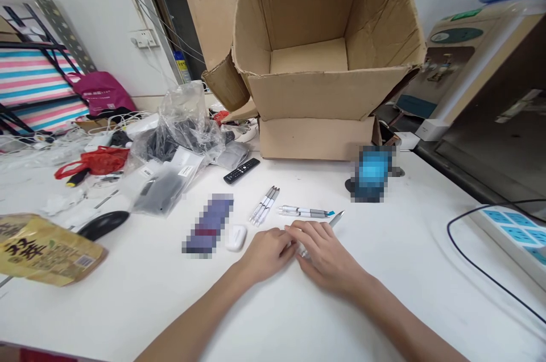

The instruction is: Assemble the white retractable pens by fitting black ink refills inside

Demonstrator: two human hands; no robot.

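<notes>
My left hand (267,253) and my right hand (319,251) meet over the white table, fingertips touching. Under the right hand's fingers lies a pen (336,218), its grey tip sticking out beyond them and a clear part showing between the hands. The right fingers are bent over it. The left fingers are curled together; whatever they hold is hidden. Just beyond the hands, white and grey pens (305,212) lie sideways near a blue piece. Three more pens (264,205) lie side by side to the left. A white earphone case (236,237) rests beside my left hand.
A large open cardboard box (315,137) stands at the back. A black remote (242,171), a blurred phone (209,225) and plastic bags (164,182) are on the left, with a yellow packet (46,248). A lit screen (372,173) and a power strip (516,234) are on the right.
</notes>
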